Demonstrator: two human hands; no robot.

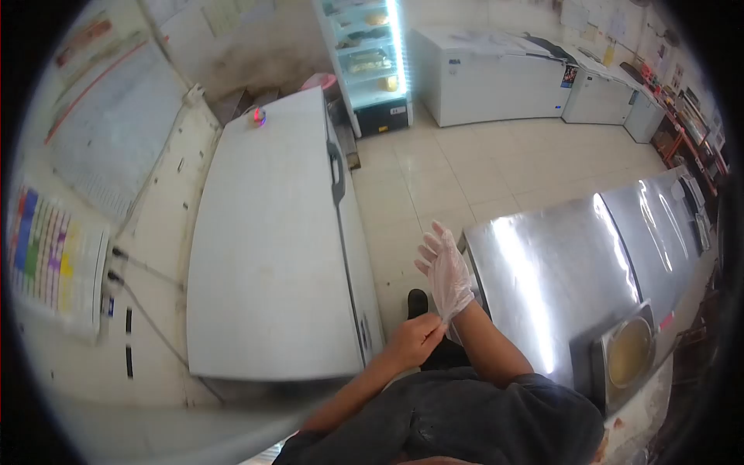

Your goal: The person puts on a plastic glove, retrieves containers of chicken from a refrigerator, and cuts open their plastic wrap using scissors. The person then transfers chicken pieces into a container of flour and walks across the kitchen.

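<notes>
My right hand [446,267] is raised with fingers spread, covered by a thin clear plastic glove [452,288]. My bare left hand [415,341] pinches the cuff of that glove at the right wrist. Both hands are over the floor gap between a white chest freezer [271,248] on the left and a steel counter [558,279] on the right. My dark shoe [417,301] shows below the hands.
A scale with a metal pan [629,353] sits on the steel counter's near end. A lit glass display fridge [370,62] and more white chest freezers [496,74] stand at the back. A small red object [256,117] lies on the near freezer lid. A chart hangs on the left wall [54,256].
</notes>
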